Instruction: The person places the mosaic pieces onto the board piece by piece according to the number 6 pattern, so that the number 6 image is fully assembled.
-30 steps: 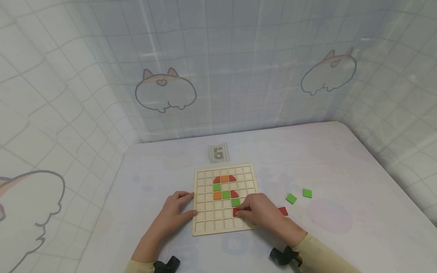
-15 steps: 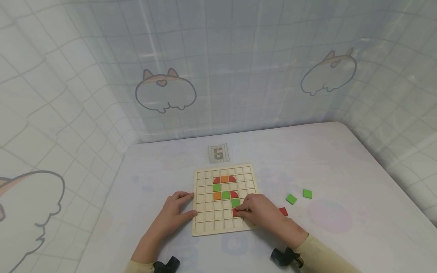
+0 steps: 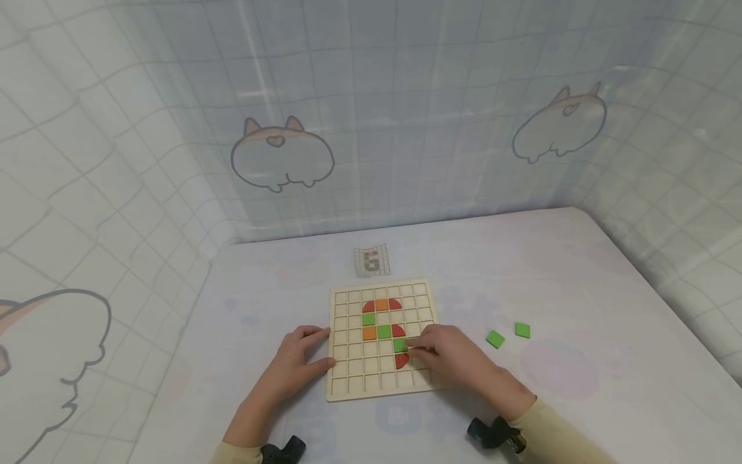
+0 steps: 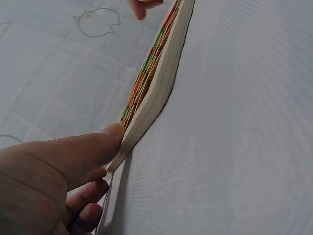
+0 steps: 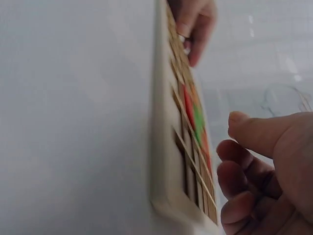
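Note:
A pale wooden grid board [image 3: 355, 385] lies on the table in the head view. My left hand [image 3: 295, 359] rests at its left edge, thumb and fingertips against the side; the left wrist view shows the thumb [image 4: 105, 142] at the rim. Over the board's right side is my right hand [image 3: 460, 356], its fingers loosely bent and nothing held between thumb and fingers [image 5: 232, 176]. Just left of its fingertips, a red rounded piece [image 3: 401, 361] sits in a cell below a green square [image 3: 400, 345]. Several more red, orange and green pieces fill cells farther up.
Two loose green squares [image 3: 495, 339] lie on the table right of the board. A small clear sheet with a coloured grid pattern [image 3: 371, 261] lies behind the board. Patterned cloth walls [image 3: 406, 129] stand around the table.
My right hand has let go of the red rounded piece and moved slightly up and right, now covering the loose red piece seen earlier. The left hand has stayed put.

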`<state>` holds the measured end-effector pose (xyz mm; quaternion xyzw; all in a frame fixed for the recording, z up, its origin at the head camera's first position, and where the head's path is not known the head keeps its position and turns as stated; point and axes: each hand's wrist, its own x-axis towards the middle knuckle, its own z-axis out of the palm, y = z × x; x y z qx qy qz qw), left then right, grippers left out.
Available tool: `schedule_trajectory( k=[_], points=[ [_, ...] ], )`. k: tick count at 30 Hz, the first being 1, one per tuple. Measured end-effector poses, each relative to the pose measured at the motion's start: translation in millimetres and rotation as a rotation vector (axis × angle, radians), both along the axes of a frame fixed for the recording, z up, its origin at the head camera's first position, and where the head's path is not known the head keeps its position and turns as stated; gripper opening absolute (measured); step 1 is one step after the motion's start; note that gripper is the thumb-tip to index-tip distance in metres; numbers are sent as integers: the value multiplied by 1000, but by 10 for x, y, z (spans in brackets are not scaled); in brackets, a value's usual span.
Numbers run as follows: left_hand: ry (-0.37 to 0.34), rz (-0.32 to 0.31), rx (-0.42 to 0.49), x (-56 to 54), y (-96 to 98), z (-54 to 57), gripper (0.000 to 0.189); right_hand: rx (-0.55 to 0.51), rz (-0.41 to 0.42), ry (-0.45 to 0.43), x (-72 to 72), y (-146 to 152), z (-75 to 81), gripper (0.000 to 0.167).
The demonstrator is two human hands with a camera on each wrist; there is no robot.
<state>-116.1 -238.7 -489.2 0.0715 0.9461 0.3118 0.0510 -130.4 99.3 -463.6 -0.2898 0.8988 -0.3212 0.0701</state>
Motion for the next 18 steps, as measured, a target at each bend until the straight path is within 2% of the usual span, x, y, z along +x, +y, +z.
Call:
schedule_trajectory(
  k=[7, 18],
  points=[
    [2, -1, 0, 9, 6, 14, 66, -9, -125, 11, -33, 338, 96, 30],
    [-13, 3, 1, 5, 0, 14, 67, 2, -233, 105, -57, 865, 39, 32]
  ],
)
